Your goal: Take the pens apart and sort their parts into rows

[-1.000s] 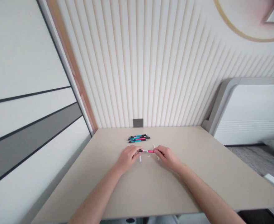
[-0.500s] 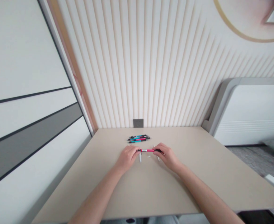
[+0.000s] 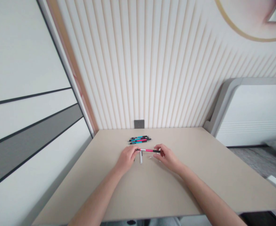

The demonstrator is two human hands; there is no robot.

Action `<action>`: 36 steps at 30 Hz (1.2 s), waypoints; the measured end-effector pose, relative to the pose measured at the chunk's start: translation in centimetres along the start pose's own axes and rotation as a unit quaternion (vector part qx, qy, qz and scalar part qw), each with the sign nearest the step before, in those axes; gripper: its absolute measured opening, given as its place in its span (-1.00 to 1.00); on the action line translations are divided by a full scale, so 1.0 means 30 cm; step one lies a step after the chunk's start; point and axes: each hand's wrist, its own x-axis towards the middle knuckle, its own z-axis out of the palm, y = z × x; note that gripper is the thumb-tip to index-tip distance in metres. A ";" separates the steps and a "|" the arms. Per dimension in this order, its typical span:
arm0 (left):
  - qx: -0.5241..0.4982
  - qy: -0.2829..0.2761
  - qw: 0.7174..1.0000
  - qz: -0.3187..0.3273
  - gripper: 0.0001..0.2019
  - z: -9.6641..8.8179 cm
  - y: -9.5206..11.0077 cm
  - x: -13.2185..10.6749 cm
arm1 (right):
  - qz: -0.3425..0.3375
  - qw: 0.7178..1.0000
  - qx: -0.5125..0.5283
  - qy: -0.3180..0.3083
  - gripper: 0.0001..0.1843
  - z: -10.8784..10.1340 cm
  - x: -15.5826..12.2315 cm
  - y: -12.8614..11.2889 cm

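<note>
Above the table, a pink-red pen (image 3: 148, 150) with black ends lies level between my hands. My left hand (image 3: 126, 157) is closed in a pinch on its left end. My right hand (image 3: 166, 156) is at the black right end, with thumb and forefinger spread apart around it; whether another finger touches the tip is hard to see. Below the pen, a slim white piece (image 3: 141, 158) with a dark part beside it lies on the table. A tiny white bit (image 3: 150, 157) rests near my right thumb. Something small and dark shows under my left hand, too small to name.
Several blue, pink-red and black pens (image 3: 140, 140) lie in a pile beyond my hands on the beige table (image 3: 138, 191). Behind the table stands a ribbed wall with a dark socket (image 3: 139, 124). A white cabinet (image 3: 34, 125) borders the left; a pale headboard (image 3: 253, 113) stands right.
My right thumb and forefinger have parted from their pinch on the pen's black end. The pen has shifted slightly left and tilts a little, its right end lower, still in my left hand.
</note>
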 end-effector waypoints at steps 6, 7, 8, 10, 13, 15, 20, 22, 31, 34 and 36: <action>0.000 -0.011 1.000 0.011 -0.84 -0.002 0.002 0.000 | 0.011 1.000 -0.002 -0.019 -0.79 0.002 -0.003 -0.016; 0.000 -0.012 1.000 0.012 -0.84 -0.002 0.003 0.000 | 0.010 1.000 -0.003 -0.021 -0.77 0.000 -0.004 -0.019; 0.000 -0.013 1.000 0.013 -0.84 -0.002 0.004 0.001 | 0.004 1.000 -0.003 -0.029 -0.75 -0.001 -0.005 -0.022; 0.000 -0.013 1.000 0.012 -0.84 -0.002 0.005 0.001 | -0.013 0.999 -0.002 -0.046 -0.75 -0.002 -0.006 -0.025; -0.002 -0.019 1.000 0.010 -0.84 0.000 0.003 0.000 | -0.008 1.000 0.000 -0.025 -0.78 0.003 -0.006 -0.018; -0.005 -0.020 1.000 0.009 -0.84 0.001 0.002 0.000 | 0.007 1.000 0.001 0.001 -0.75 0.005 -0.005 -0.013; -0.014 -0.012 1.000 0.005 -0.83 -0.003 0.007 0.003 | -0.029 0.999 -0.002 -0.021 -0.74 -0.009 0.001 -0.021; -0.017 -0.008 1.000 -0.002 -0.83 -0.004 0.010 0.005 | -0.046 0.999 -0.008 -0.020 -0.72 -0.017 0.004 -0.027; -0.061 0.075 0.993 -0.072 -0.83 -0.012 0.014 0.014 | 0.001 0.999 -0.033 -0.007 -0.77 -0.036 -0.006 -0.023; -0.068 0.106 0.987 -0.102 -0.83 -0.018 0.017 0.019 | 0.023 0.999 -0.048 -0.003 -0.76 -0.039 -0.008 -0.021; -0.069 0.114 0.984 -0.115 -0.83 -0.021 0.017 0.022 | 0.031 0.998 -0.057 0.000 -0.76 -0.037 -0.007 -0.019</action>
